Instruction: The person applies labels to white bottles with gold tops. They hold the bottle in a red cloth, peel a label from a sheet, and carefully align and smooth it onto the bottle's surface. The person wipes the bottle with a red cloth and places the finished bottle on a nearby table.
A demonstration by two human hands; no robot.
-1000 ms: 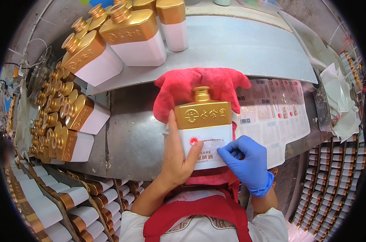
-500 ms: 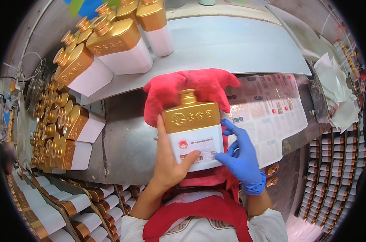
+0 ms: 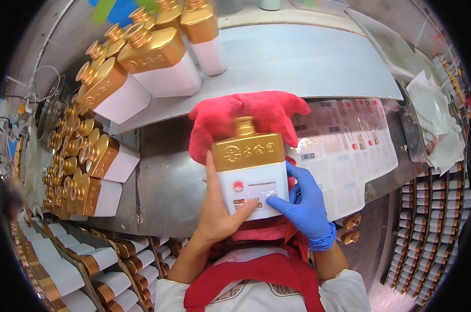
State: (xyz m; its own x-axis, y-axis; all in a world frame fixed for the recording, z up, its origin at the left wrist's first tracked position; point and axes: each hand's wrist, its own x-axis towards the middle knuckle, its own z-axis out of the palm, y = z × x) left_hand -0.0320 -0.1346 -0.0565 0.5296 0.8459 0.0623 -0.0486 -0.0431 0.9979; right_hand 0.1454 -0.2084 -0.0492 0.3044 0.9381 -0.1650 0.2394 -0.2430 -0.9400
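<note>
A flat bottle (image 3: 252, 156) with a gold top and white lower body lies tilted toward me on a red cloth (image 3: 207, 125). My bare left hand (image 3: 220, 210) grips its left side, fingers along the edge and thumb on the front near the bottom. My right hand (image 3: 302, 203), in a blue glove, is closed around the right side, its thumb pressed on the front. Printed marks with a red round emblem (image 3: 238, 185) show on the white face between the thumbs. To the right lies a sheet of printed transfers (image 3: 344, 140), partly bare of prints.
Several gold-and-white bottles (image 3: 160, 62) stand on a raised grey board (image 3: 297, 57) at the back left. More are packed on the left of the dark table (image 3: 165, 171). Racks of bottles (image 3: 435, 223) flank both sides. Crumpled white paper (image 3: 433, 114) sits far right.
My gloved thumb has moved left onto the bottle's front, and the gloved fingers have closed in around its right side. My left hand keeps its hold.
</note>
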